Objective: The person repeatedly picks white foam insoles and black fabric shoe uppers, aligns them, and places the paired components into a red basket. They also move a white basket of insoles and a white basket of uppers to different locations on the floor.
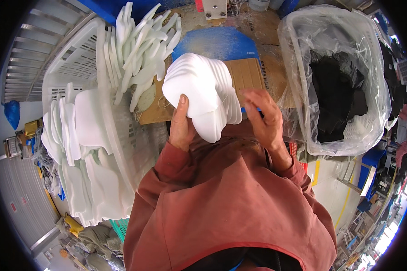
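So, a fanned stack of white foam-like pieces (199, 86) is gripped in the left hand (181, 128), with the thumb pressed flat on the front face and the other fingers mostly hidden behind, so how they're bent can't be told. The right hand (267, 117) is held just off the stack's right side, not touching it, loosely spread with the fingers bent and the thumb a bit apart. The stack itself is held up over the near edge of the table (271, 38), tilted, its lower tips pointed down toward the rust-red smock (239, 207) that's being worn. Behind the stack, a brown cardboard piece (246, 74) is laid on the table, and a scuffed blue sheet (221, 40) is set past that, closer to the far edge. A metal bracket (215, 8) is stood at the far edge, around the middle. Over by the far left corner, a messy heap of loose white pieces (142, 49) is piled up. Along the left edge, a white slotted crate (79, 58) is packed with more white shapes (92, 117). Off the right edge, a plastic-lined crate (298, 58) is partly filled with black pieces (337, 95), its clear liner draped over the rim.
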`<state>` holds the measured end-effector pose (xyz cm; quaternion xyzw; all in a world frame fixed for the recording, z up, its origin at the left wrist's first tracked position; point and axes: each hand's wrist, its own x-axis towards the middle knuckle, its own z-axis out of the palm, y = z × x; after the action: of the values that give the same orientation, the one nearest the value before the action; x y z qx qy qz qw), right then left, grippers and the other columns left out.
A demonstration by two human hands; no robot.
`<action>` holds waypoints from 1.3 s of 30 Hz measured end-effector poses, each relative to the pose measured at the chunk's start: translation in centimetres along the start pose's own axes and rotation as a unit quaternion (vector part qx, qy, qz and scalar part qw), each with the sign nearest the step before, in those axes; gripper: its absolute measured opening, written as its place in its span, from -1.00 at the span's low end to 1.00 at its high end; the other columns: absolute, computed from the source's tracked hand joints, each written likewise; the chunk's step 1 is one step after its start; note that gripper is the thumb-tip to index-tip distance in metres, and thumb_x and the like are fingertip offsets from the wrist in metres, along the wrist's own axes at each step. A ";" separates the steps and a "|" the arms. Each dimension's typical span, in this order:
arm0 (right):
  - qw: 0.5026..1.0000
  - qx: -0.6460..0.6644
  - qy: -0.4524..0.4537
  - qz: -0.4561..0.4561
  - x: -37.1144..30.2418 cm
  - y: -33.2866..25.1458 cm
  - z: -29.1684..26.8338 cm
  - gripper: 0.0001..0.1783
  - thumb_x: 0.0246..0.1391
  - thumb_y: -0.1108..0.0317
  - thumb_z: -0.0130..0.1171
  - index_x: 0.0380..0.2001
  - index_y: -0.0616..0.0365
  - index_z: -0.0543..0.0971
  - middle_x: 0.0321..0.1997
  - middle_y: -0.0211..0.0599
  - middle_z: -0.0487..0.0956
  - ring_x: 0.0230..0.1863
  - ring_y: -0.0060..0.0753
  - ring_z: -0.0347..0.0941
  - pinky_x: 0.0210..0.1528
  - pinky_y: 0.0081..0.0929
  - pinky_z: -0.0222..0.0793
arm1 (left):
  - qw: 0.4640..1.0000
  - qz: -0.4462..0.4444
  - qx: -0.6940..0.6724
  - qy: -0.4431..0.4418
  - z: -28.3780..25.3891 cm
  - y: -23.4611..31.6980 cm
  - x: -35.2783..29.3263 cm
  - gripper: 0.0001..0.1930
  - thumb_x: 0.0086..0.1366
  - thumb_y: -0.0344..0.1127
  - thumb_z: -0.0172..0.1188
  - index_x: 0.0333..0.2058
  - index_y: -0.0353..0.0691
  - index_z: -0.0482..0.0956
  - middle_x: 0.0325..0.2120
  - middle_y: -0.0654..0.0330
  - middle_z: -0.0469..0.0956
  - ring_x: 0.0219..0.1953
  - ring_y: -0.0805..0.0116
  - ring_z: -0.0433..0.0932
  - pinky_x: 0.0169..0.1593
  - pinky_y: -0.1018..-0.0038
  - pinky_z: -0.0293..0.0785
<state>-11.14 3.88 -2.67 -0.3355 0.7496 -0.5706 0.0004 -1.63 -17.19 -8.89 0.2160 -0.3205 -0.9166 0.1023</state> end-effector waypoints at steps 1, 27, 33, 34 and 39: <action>0.999 0.001 -0.028 -0.019 0.0 -0.6 0.2 -0.61 0.16 0.65 0.17 0.07 0.21 0.58 0.08 -0.04 0.59 0.02 -0.09 0.59 0.03 -0.39 0.50 | 1.000 0.005 0.005 0.001 0.2 0.1 0.0 -0.28 0.44 0.08 0.15 0.35 -0.32 0.21 0.21 0.05 0.44 0.21 0.18 0.46 0.29 0.22 0.39; 0.985 -0.003 -0.167 -0.033 1.7 0.6 0.0 -0.85 0.11 0.49 0.34 -0.23 0.16 0.62 -0.19 -0.22 0.62 -0.21 -0.11 0.60 -0.18 -0.35 0.53 | 0.993 0.005 -0.116 -0.033 2.4 4.5 -3.2 -0.25 0.49 0.20 -0.01 0.42 -0.19 0.13 0.31 0.06 0.34 0.30 0.08 0.37 0.36 0.13 0.33; 0.944 0.149 -0.256 0.147 1.1 1.2 0.9 -0.94 0.25 0.48 0.24 -0.24 0.22 0.59 -0.27 -0.36 0.57 -0.23 -0.55 0.48 -0.19 -0.51 0.41 | 0.982 0.014 -0.187 -0.022 2.8 4.7 -2.6 -0.25 0.47 0.19 0.05 0.41 -0.17 0.16 0.29 0.05 0.36 0.27 0.06 0.41 0.32 0.11 0.38; 0.928 0.184 -0.274 0.174 0.9 1.2 1.0 -0.93 0.26 0.47 0.23 -0.23 0.24 0.59 -0.27 -0.38 0.56 -0.22 -0.59 0.46 -0.20 -0.52 0.39 | 0.983 0.014 -0.181 -0.005 2.7 4.8 -2.4 -0.25 0.46 0.19 0.06 0.41 -0.17 0.16 0.29 0.06 0.36 0.27 0.06 0.40 0.33 0.11 0.37; 0.945 0.141 -0.247 0.164 0.6 1.5 1.3 -0.93 0.29 0.47 0.21 -0.19 0.23 0.60 -0.23 -0.42 0.56 -0.19 -0.63 0.45 -0.11 -0.55 0.39 | 0.979 0.015 -0.202 -0.016 2.2 4.6 -1.7 -0.23 0.45 0.20 0.08 0.42 -0.17 0.15 0.30 0.06 0.35 0.30 0.05 0.37 0.35 0.08 0.34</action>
<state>-11.86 2.61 -4.13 -0.3348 0.6828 -0.5616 0.3260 -0.88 -18.99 -3.86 0.1714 -0.1333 -0.9641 0.1528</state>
